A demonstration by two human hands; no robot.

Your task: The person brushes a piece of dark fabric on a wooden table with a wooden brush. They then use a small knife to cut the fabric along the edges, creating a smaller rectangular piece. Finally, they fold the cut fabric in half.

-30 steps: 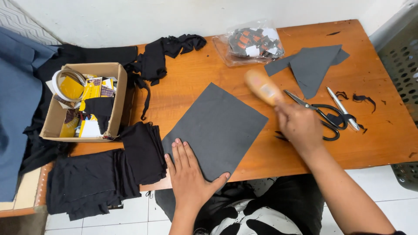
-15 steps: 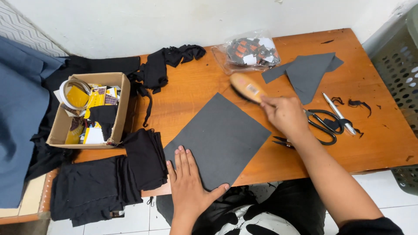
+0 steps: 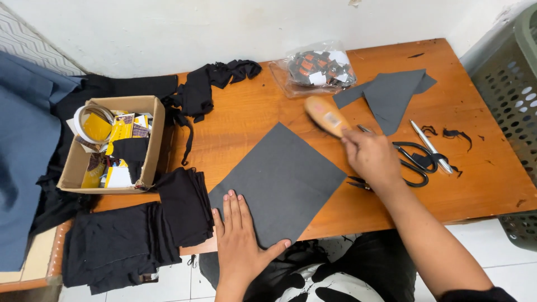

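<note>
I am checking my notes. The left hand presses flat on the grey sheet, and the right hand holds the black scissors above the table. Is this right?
Not quite. The left hand does press flat on the grey sheet, but the right hand holds a wooden-handled tool, not the scissors; those lie on the table beside it. The head view shows this.

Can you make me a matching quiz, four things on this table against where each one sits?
Things:
1. grey sheet
2. brush
3. scissors
4. box

Places:
A. in the right hand
B. at the table's left end
C. under the left hand
D. behind the right hand, beside a pen

Pairs: 1-C, 2-A, 3-D, 4-B
</note>
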